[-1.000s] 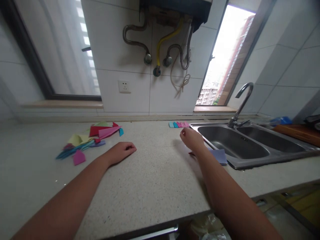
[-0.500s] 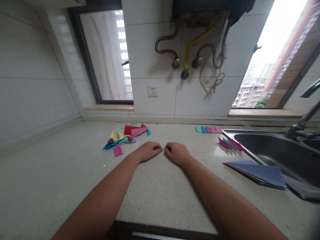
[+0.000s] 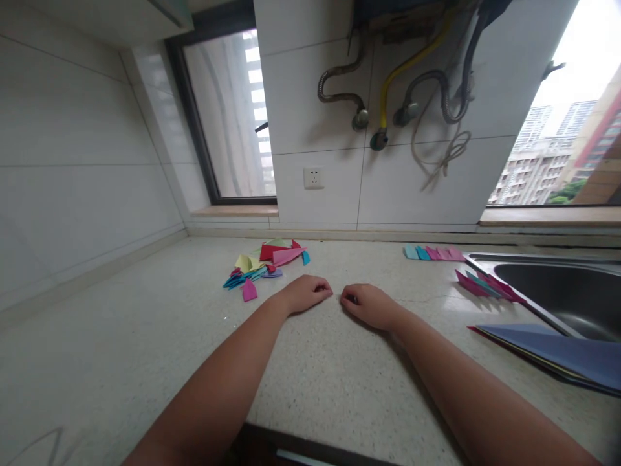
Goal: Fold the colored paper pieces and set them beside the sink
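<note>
My left hand [image 3: 307, 292] rests on the speckled countertop [image 3: 145, 362] with its fingers curled under, and nothing shows in it. My right hand [image 3: 367, 304] lies just beside it, a small gap apart, also curled into a loose fist with nothing visible inside. A heap of folded coloured paper pieces [image 3: 264, 265] lies on the counter behind and left of my left hand. A stack of flat paper sheets with a blue one on top [image 3: 557, 353] sits to the right of my right forearm.
Pink and teal folded pieces [image 3: 485, 285] lie by the steel sink [image 3: 563, 285]. A row of small blue and pink pieces [image 3: 433, 253] lies near the back wall. A wall socket [image 3: 313, 177], pipes and hoses [image 3: 388, 97] hang above. Windows stand left and right.
My right hand came left from the sink side and settled next to my left hand. The view swung left, so the faucet and most of the sink left the picture.
</note>
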Action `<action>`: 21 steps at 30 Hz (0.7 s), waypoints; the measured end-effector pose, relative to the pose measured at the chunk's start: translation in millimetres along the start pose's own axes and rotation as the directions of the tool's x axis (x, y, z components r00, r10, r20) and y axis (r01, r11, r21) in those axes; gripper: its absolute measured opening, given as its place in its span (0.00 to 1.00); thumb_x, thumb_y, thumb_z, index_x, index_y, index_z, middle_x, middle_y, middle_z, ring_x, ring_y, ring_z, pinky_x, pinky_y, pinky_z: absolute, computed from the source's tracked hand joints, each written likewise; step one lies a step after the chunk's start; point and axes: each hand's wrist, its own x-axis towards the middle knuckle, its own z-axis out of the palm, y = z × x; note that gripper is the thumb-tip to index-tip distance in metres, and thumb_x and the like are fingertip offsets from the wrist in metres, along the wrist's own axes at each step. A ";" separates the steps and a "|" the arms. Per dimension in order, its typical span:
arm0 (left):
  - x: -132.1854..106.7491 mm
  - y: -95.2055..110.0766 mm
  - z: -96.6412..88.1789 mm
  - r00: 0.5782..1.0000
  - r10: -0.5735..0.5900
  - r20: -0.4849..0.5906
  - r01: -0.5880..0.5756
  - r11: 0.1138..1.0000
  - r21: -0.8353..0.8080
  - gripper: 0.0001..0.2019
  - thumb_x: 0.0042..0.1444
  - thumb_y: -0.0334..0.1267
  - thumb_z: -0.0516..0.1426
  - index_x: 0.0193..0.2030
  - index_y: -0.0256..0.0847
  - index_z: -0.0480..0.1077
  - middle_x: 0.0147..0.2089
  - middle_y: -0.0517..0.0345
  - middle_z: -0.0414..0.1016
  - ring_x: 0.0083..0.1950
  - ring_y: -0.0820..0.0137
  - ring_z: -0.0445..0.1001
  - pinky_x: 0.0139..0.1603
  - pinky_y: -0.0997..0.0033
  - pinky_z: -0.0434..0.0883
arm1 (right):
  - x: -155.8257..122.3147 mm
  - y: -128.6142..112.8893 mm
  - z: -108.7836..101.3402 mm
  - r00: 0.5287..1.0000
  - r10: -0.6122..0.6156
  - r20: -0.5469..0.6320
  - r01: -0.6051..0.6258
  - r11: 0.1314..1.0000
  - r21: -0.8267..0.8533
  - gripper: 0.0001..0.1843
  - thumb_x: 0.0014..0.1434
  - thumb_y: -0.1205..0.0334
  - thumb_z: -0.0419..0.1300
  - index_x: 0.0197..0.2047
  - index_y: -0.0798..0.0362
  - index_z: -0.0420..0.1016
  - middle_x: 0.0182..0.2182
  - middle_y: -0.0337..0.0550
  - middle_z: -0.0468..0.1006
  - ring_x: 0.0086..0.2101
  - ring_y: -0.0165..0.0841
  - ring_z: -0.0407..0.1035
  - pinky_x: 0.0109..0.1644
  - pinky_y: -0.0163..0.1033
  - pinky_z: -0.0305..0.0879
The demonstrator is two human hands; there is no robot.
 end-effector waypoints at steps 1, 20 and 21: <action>-0.6 -0.3 -0.9 1.000 -0.003 -0.003 0.003 1.000 0.008 0.14 0.60 0.45 0.54 0.40 0.41 0.77 0.37 0.56 0.79 0.36 0.69 0.72 0.38 0.73 0.65 | 0.0 0.2 -0.3 1.000 -0.001 0.001 0.001 1.000 0.006 0.14 0.62 0.56 0.52 0.38 0.51 0.78 0.34 0.46 0.80 0.34 0.34 0.72 0.38 0.36 0.58; -34.1 -52.4 -82.3 0.795 -0.320 -0.515 0.511 0.810 0.286 0.11 0.56 0.44 0.58 0.43 0.45 0.76 0.42 0.51 0.78 0.42 0.62 0.73 0.40 0.67 0.64 | -2.3 2.9 -5.1 1.000 -0.006 0.018 0.004 0.995 0.102 0.14 0.61 0.57 0.53 0.37 0.52 0.78 0.33 0.46 0.80 0.33 0.35 0.71 0.37 0.37 0.60; -35.8 -57.1 -84.3 0.786 -0.341 -0.516 0.534 0.794 0.290 0.11 0.55 0.45 0.59 0.43 0.46 0.76 0.42 0.51 0.78 0.42 0.61 0.73 0.41 0.66 0.64 | -2.6 2.8 -5.6 1.000 -0.006 0.019 0.004 0.994 0.110 0.14 0.61 0.57 0.53 0.36 0.52 0.78 0.33 0.46 0.80 0.33 0.35 0.70 0.37 0.37 0.60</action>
